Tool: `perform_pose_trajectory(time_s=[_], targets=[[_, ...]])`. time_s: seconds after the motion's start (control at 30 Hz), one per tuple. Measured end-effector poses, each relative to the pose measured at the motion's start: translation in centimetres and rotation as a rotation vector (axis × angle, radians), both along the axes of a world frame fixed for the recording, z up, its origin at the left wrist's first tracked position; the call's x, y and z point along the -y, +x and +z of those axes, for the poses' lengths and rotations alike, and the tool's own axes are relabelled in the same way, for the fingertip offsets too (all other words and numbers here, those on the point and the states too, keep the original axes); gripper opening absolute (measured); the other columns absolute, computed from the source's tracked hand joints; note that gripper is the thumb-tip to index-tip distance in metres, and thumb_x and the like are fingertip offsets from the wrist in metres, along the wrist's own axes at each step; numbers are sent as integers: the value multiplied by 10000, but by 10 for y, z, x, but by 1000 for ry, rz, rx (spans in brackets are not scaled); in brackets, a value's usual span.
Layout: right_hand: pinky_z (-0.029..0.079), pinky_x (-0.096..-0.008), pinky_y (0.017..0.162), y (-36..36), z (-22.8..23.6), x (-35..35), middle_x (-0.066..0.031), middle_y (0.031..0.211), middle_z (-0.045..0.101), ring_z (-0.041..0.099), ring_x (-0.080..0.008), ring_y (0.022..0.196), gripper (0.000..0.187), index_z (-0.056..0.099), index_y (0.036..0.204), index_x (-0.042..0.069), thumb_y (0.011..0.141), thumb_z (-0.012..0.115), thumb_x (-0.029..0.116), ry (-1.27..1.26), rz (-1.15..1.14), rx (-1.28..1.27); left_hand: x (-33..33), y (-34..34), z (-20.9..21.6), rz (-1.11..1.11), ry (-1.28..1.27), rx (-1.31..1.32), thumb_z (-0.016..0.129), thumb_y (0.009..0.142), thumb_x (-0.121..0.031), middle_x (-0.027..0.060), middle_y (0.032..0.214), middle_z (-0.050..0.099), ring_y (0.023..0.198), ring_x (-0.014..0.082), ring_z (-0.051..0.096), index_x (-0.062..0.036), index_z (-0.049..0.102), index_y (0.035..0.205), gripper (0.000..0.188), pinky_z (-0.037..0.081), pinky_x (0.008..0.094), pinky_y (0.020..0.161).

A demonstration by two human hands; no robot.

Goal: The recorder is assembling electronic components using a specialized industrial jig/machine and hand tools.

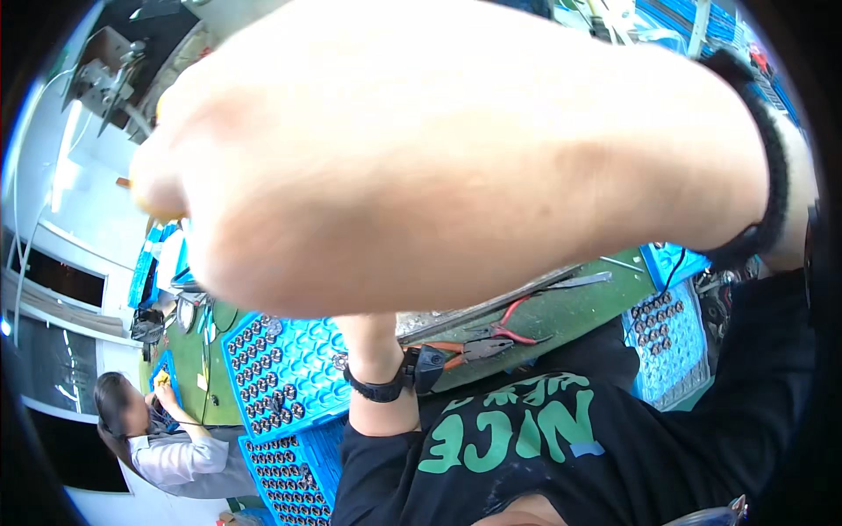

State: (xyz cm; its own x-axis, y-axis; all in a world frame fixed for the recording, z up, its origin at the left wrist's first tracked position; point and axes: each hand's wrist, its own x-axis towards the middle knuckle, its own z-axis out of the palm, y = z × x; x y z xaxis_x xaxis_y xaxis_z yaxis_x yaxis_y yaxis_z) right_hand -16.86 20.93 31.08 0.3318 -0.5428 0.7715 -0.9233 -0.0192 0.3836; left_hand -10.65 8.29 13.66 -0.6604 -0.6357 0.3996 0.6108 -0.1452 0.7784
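Observation:
My right forearm and hand [254, 193] fill the upper picture, very close and overexposed. The fingers curl at the far left end, with yellow showing at the tips and a small orange piece beside them; what they hold is unclear. Behind that forearm, my left hand is hidden; only its wrist [373, 337] shows, with a black strap and a small black box. Left of this wrist lies a blue tray [329, 329] with rows of small round dark parts. Pliers [487, 348] with red and orange handles rest on the green bench [579, 307] to its right.
A second blue tray [320, 456] of similar parts sits below the first, and another tray [675, 368] stands at the right. A long metal tool [579, 280] lies beyond the pliers. At the left, a person [175, 456] works at the same bench, with yellow at the fingers.

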Motion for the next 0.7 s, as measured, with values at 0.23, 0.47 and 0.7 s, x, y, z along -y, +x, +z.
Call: perform_pose_trajectory(time_s=[0.23,0.47,0.7], targets=[[480,-331,572,10,1,10,-50,730,575,562,-235,641,180,622,666,74,578,691,215,-24,41,-72,2,-2,-3,-59,-385,-52,732,896,-231,85,1258,576,1105,185,589,-34,467,1327,543,530,352,882],[485,-326,573,-9,-11,0,-61,698,573,576,-239,647,177,627,659,62,576,685,207,-63,106,-80,11,4,0,-12,-406,6,760,868,-214,82,1222,592,1065,182,593,-18,498,1292,536,513,343,883],[489,-322,575,65,9,83,-72,666,570,590,-244,653,175,631,652,49,575,680,198,-124,23,-141,10,-3,2,-100,-458,-11,788,840,-197,80,1187,609,1025,180,597,-3,529,1257,528,496,334,885]])
